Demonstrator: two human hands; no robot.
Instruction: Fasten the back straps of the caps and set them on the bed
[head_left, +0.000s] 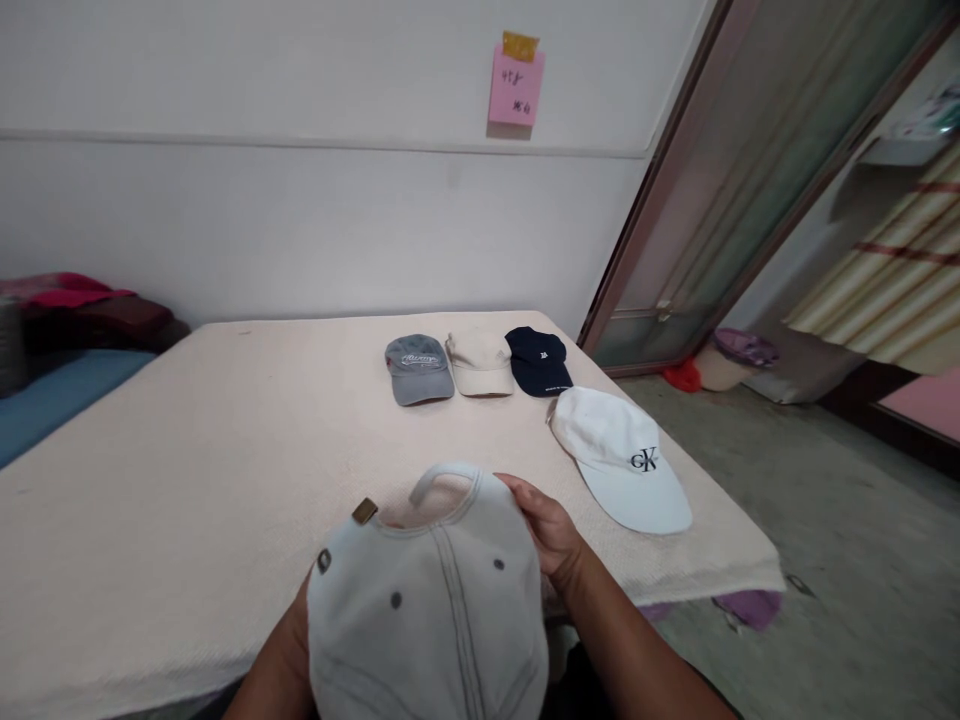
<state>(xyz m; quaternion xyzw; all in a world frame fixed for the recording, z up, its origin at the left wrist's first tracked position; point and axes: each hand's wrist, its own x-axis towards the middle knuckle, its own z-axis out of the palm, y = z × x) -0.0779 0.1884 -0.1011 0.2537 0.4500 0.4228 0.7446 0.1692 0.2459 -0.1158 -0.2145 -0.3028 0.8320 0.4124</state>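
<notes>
A pale grey-white baseball cap [427, 620] is held up close in front of me, its back side toward me, with the strap opening at the top. A small brass buckle [365, 511] sits at one end of the opening. My right hand [551, 530] grips the cap's right side, fingers partly behind the fabric. At the left side, my left hand [298, 612] holds the cap too, most of its fingers hidden behind it. To the right of the held cap lies a white cap [611, 450] with black "CK" letters.
Toward the table's [187, 480] far edge lie a grey cap [420, 370], a beige cap [480, 362] and a navy cap [538, 360] in a row. A pink note [516, 88] is taped to the wall. Folded cloths [82, 310] are at the left.
</notes>
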